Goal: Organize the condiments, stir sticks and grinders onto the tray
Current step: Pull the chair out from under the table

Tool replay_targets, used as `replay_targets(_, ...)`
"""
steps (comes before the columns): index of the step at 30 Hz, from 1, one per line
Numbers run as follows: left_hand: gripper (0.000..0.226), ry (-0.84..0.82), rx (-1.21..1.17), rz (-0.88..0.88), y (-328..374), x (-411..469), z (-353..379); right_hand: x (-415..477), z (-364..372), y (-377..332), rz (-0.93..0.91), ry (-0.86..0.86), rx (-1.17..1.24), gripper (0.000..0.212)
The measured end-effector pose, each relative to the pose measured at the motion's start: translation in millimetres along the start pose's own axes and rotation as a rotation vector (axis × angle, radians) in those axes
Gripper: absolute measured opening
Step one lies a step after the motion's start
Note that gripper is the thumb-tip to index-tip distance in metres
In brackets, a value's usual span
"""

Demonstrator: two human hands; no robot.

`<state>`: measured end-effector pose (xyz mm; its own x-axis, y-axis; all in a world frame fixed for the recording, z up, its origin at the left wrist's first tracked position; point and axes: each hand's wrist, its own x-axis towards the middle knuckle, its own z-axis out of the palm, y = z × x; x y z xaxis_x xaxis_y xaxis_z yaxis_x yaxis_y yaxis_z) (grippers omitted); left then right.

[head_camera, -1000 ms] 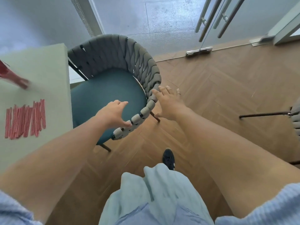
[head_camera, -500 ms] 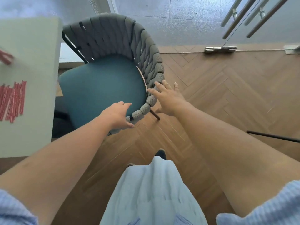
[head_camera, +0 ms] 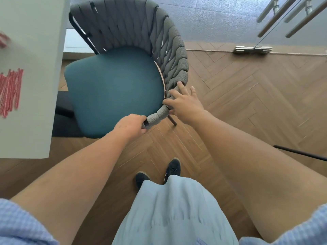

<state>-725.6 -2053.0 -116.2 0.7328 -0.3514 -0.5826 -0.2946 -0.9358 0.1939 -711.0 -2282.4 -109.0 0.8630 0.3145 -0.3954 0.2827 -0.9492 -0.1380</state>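
A row of red-and-white stir sticks point(head_camera: 9, 91) lies on the pale green table point(head_camera: 31, 112) at the left edge. A blurred red object point(head_camera: 3, 39) shows farther back on the table. My left hand point(head_camera: 131, 126) grips the end of the woven grey backrest of a chair point(head_camera: 169, 68) with a teal seat. My right hand point(head_camera: 184, 103) holds the same backrest a little farther along, thumb over the weave and fingers spread on the outside. No tray, condiments or grinders are in view.
The chair stands next to the table's right edge on a herringbone wood floor point(head_camera: 247, 103). A glass door with bar handles point(head_camera: 283, 18) is at the back right. A black leg of another chair point(head_camera: 300, 152) pokes in from the right. My feet point(head_camera: 159, 174) are below.
Both hands have closed onto the chair's backrest, and the chair has turned and shifted away from the table. The view has swung down and left.
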Motion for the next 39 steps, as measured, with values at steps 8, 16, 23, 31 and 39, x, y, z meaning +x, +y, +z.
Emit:
replay_targets(8, 0.014, -0.017, -0.023, -0.011, -21.1, -24.8, 8.5, -13.2, 5.1, -33.0, 0.008, -0.003, -0.043, 0.039)
replay_targets(16, 0.006, -0.068, 0.033, -0.087, -67.2, -64.7, 12.7, -8.7, 9.7, -94.0, -0.079, -0.018, -0.08, 0.039)
replay_targets(23, 0.013, -0.091, 0.043, -0.157, -114.4, -95.3, 20.2, -6.5, 23.8, -149.3, -0.134, 0.004, -0.025, 0.036)
replay_targets(31, 0.026, -0.072, 0.079, -0.278, -169.4, -119.3, 23.2, 6.6, 27.6, -186.4, -0.28, -0.037, -0.046, 0.065)
replay_targets(39, 0.052, -0.126, -0.024, -0.227, -162.3, -121.6, 1.4, 19.6, 5.4, -173.8, -0.269, -0.101, -0.081, 0.092)
